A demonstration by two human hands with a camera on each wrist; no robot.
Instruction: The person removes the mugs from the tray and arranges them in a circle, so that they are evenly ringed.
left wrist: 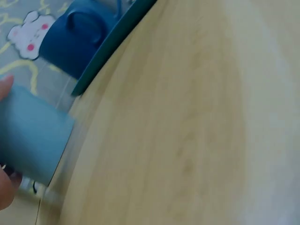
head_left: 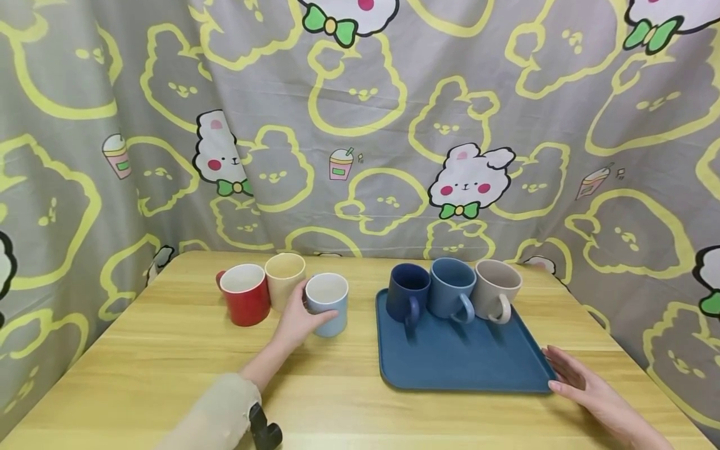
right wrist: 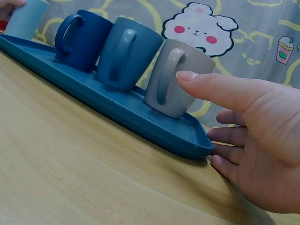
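My left hand [head_left: 297, 325] grips a light blue mug [head_left: 332, 326], thumb across its near side and fingers round the left and back. The mug stands upright left of the blue tray [head_left: 461, 365]; the left wrist view catches its plain side, and the mug's handle is hidden. At the tray's right edge is my right hand [head_left: 587, 384], fingers extended and holding nothing. In the right wrist view the fingertips [right wrist: 218, 161] lie right at the tray's corner, with the thumb raised apart. A navy mug [head_left: 406, 292], a medium blue mug [head_left: 450, 290] and a beige mug [head_left: 494, 290] line the tray's back.
Left of the light blue mug stand a red mug [head_left: 247, 304] and a cream mug [head_left: 277, 284], close together. The wooden table [head_left: 337, 400] reaches back to a patterned grey curtain [head_left: 371, 150], which also hangs along both sides. The tray's front half shows bare surface.
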